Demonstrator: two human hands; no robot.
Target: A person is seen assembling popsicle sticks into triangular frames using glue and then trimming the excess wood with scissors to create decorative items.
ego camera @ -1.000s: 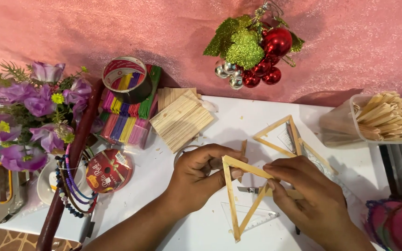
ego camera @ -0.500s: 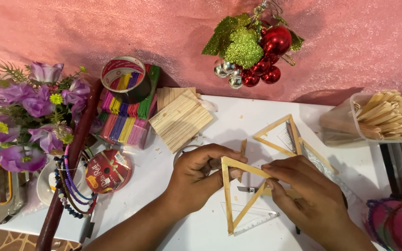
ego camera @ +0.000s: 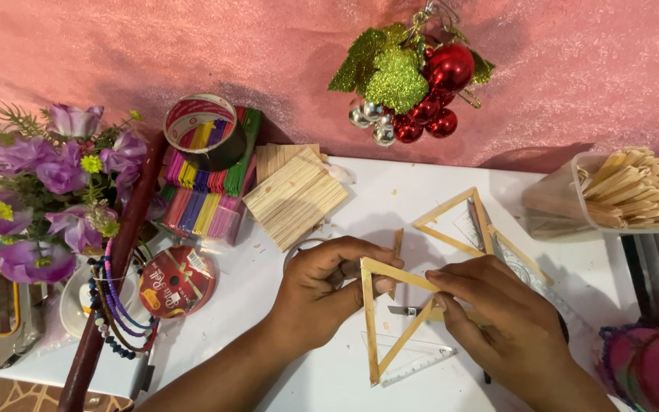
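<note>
Triangle of craft sticks held at its upper corner and right side

Sticks forming the wooden triangle [ego camera: 379, 320] are being pressed together over the white tabletop [ego camera: 329, 374]. The left hand [ego camera: 328, 291] is closed on the upper-left corner, thumb and fingers pinched around the joint where the upright stick meets the slanted top stick. The right hand [ego camera: 501, 324] is closed on the top stick towards its right end, fingertips bearing down where the third stick comes up to meet it (the joint itself is hidden under the fingers, so its fit cannot be judged).

For the step to be done well, pressure is best kept square across each joint so the sticks are not skewed, and the frame is best kept flat against the table until the corners are firm; the free bottom corner should be watched for drift.

Relative to the grips, most of the triangle lies at about 6 o'clock from the left hand's pinch and at 8 o'clock from the right hand, its lower point resting on a clear plastic set square [ego camera: 413, 366]. A second finished triangle [ego camera: 459, 221] lies at 12 o'clock from the right hand. A tub of plain sticks [ego camera: 627, 191] stands at 2 o'clock, a block of stacked plain sticks [ego camera: 295, 197] at 11 o'clock from the left hand, with coloured sticks [ego camera: 204, 202] beyond it.
</note>
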